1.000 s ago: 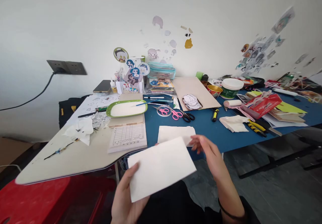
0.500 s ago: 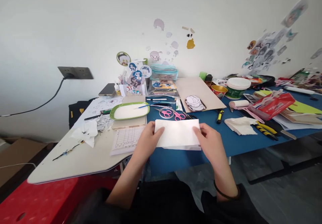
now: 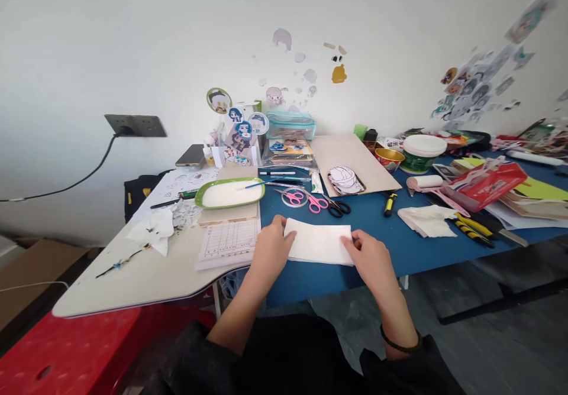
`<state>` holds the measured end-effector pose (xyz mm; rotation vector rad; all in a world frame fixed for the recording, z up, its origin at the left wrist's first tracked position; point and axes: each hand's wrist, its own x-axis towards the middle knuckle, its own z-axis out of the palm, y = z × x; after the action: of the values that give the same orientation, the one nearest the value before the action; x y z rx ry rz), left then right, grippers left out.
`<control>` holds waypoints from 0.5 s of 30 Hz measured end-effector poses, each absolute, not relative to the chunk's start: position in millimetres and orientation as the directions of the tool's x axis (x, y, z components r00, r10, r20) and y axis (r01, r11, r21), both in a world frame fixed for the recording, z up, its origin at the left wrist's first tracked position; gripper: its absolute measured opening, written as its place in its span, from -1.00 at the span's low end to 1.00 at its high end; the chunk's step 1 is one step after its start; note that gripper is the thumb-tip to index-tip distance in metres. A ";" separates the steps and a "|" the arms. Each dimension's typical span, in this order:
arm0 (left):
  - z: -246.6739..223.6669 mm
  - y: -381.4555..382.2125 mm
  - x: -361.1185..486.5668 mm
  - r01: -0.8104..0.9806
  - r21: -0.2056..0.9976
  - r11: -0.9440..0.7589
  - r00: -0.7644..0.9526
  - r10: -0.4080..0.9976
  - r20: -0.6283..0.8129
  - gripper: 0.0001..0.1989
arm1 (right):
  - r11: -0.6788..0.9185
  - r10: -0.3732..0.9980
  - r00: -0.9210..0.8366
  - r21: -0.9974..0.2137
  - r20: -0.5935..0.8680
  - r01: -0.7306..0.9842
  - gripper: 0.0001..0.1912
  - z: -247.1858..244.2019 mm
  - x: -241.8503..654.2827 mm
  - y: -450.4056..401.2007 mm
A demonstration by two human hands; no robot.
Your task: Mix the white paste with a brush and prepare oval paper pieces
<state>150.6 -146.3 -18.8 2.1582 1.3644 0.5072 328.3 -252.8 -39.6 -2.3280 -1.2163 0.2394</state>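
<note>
The left hand (image 3: 272, 246) pinches the white paper (image 3: 319, 243) at its left end, the right hand (image 3: 373, 256) at its right, likely to steady it; black scissors (image 3: 336, 206) lie beyond the paper.

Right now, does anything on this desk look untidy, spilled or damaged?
Yes: left of the green tray, crumpled paper scraps and a creased, dark-specked white piece lie loose on the pale tabletop, looking like uncleared litter. The white paper being handled shows no obvious damage.
</note>
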 end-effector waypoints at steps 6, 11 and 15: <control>-15.8 -158.0 152.4 0.809 0.445 -0.385 0.404 0.913 0.055 -0.72 | -0.520 0.737 0.654 -0.478 0.168 0.708 -0.65 -51.1 327.6 -252.8; -12.8 -145.0 159.0 0.759 0.400 -0.514 0.518 0.848 0.108 -0.56 | -0.495 0.748 0.646 -0.522 0.151 0.695 -0.63 -54.4 337.0 -240.1; -9.7 -125.6 169.3 0.611 0.432 -0.663 0.711 0.700 0.069 -0.60 | -0.440 0.782 0.609 -0.577 0.131 0.689 -0.72 -50.8 344.3 -232.8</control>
<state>169.3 -125.6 -9.7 2.5387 1.0174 0.3242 344.3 -232.8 -50.8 -2.2412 -1.1546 0.2061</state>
